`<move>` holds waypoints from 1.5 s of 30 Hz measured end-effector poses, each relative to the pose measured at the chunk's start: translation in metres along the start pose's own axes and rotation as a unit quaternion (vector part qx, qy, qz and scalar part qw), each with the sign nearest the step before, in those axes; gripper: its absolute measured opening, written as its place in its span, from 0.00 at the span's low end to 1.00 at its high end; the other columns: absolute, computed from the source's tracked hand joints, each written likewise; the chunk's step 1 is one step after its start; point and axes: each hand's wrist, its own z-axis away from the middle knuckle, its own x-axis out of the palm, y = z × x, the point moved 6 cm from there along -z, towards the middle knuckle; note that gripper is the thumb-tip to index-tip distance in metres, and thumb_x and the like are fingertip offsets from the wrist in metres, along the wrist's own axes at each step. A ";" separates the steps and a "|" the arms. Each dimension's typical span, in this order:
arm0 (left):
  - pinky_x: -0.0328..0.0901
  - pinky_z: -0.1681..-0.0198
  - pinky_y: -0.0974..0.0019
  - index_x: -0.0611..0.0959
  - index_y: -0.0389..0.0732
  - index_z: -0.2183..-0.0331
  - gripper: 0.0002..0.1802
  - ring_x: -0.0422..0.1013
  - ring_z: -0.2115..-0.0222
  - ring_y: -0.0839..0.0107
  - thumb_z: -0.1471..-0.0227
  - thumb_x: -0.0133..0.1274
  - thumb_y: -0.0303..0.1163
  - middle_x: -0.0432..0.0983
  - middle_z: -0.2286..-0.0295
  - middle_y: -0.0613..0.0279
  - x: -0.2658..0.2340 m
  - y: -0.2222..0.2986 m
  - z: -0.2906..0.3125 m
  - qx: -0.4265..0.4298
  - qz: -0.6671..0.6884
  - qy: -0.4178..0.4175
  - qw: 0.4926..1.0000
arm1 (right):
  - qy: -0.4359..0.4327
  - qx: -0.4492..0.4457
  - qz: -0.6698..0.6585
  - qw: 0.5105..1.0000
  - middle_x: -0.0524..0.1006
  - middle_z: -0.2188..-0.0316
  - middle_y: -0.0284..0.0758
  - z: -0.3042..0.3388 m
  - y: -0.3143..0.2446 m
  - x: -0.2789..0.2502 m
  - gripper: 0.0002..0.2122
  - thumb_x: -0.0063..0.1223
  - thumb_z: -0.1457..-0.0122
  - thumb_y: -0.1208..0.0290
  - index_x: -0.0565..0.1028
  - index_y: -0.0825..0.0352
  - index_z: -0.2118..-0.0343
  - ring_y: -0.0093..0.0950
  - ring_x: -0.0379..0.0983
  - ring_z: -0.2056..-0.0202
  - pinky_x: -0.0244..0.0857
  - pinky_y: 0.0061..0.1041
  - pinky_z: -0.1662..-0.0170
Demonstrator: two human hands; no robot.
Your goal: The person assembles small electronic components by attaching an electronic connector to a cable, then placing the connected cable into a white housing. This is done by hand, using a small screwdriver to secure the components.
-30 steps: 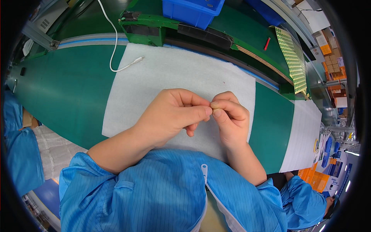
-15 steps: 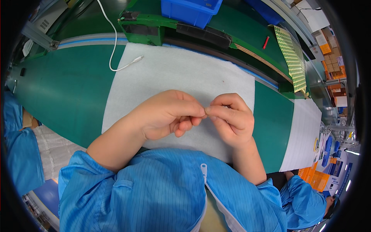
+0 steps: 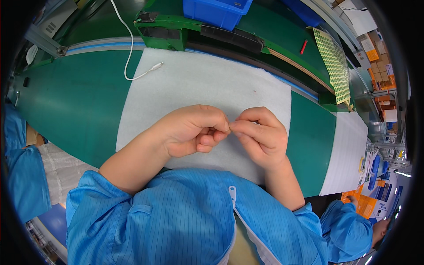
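Above a white foam sheet [image 3: 176, 84] on the bench, both my hands meet at the fingertips. My left hand [image 3: 196, 129] is closed, with thumb and forefinger pinched together and the other fingers curled under. My right hand [image 3: 264, 134] pinches too, its thumb and forefinger tips touching those of the left. Whatever lies between the tips is too small and too covered to make out. A white cable [image 3: 143, 76] with a plug at its end rests on the sheet's far left corner.
Behind the sheet runs a green shelf [image 3: 163, 39] carrying a blue bin [image 3: 216, 13], a red pen-like object [image 3: 304, 47] and a yellow-green sheet of round dots [image 3: 332, 66]. The green bench top [image 3: 75, 101] extends leftward. A person in blue [image 3: 346, 227] sits at the right.
Both hands have shifted slightly left, still pinched together, and my left fingers have curled in more. The person at the right has moved an arm and leaned.
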 end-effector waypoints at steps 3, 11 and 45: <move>0.49 0.88 0.77 0.73 0.37 0.79 0.03 0.54 0.88 0.82 0.57 0.45 0.24 0.66 0.84 0.63 0.000 0.001 0.000 0.018 0.004 0.002 1.000 | 0.001 0.009 -0.012 1.000 0.71 0.74 0.34 0.000 0.000 0.001 0.11 0.54 0.61 0.83 0.77 0.66 0.71 0.26 0.69 0.74 0.63 0.20 0.74; 0.52 0.86 0.76 0.74 0.35 0.78 0.03 0.56 0.87 0.81 0.61 0.44 0.22 0.66 0.83 0.62 -0.004 0.003 0.000 0.078 -0.018 0.047 0.996 | 0.007 0.039 -0.034 0.999 0.71 0.74 0.34 0.003 0.003 0.006 0.10 0.53 0.59 0.83 0.77 0.66 0.71 0.25 0.69 0.74 0.63 0.19 0.74; 0.51 0.84 0.78 0.75 0.37 0.82 0.03 0.57 0.86 0.84 0.64 0.47 0.21 0.66 0.87 0.69 -0.001 0.020 0.008 0.202 -0.187 0.119 0.954 | 0.028 0.263 -0.326 0.908 0.72 0.74 0.33 0.020 0.028 0.024 0.06 0.52 0.50 0.79 0.76 0.71 0.68 0.20 0.69 0.72 0.63 0.16 0.69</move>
